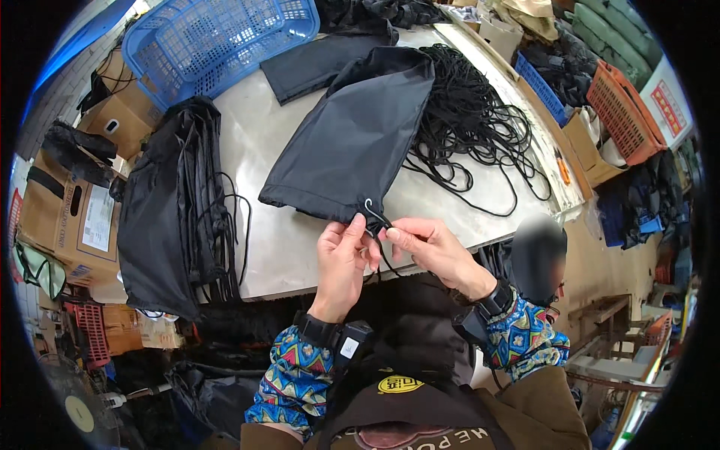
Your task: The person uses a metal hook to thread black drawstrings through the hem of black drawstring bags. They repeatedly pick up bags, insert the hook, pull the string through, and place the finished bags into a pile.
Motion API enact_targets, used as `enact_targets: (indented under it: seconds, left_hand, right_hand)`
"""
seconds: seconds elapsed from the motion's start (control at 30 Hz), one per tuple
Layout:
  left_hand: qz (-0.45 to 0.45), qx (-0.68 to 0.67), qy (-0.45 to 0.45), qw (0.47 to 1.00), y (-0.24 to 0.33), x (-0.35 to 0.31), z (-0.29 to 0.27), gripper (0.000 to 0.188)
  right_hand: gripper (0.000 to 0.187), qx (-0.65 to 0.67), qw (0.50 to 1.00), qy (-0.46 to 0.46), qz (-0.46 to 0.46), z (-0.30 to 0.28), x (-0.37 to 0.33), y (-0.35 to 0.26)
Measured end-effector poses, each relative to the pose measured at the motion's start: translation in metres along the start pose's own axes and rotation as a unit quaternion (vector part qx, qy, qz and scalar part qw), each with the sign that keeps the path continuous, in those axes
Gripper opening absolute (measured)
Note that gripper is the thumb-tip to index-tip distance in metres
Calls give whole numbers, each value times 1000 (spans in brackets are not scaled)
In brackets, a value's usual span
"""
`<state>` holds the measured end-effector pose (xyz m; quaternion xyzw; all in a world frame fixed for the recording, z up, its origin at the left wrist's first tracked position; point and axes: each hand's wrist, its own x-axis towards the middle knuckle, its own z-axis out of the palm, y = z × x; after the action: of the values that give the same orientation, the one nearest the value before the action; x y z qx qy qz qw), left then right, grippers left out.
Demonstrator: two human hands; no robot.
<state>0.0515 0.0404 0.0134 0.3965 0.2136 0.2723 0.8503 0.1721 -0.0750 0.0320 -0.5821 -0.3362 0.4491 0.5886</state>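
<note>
A black fabric drawstring bag lies flat across the metal tabletop, its hemmed edge toward me. My left hand is closed, thumb and fingers pinching the near right corner of that hem. A small silver wire hook shows at the same corner, just above the fingertips. Beside it my right hand is closed in a pinch on black cord close to the hook. A cord end hangs below the two hands. Exactly how hook and cord join is hidden by the fingers.
A heap of loose black cords lies right of the bag. Stacked black bags stand on the left, by a blue plastic basket. Orange-handled scissors rest at the right edge. Another person's blurred head is at the right.
</note>
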Motion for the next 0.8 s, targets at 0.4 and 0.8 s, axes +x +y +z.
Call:
enact_targets:
  seconds: [0.4,0.8]
  left_hand:
    - [40,116,-11,992,22,-26,10,15]
    - [149,274,15,950,24,-40,17,20]
  right_hand:
    - [23,192,976,-52,90,1,-3,-11]
    - [25,207,975,-26,74,14,-9,-15]
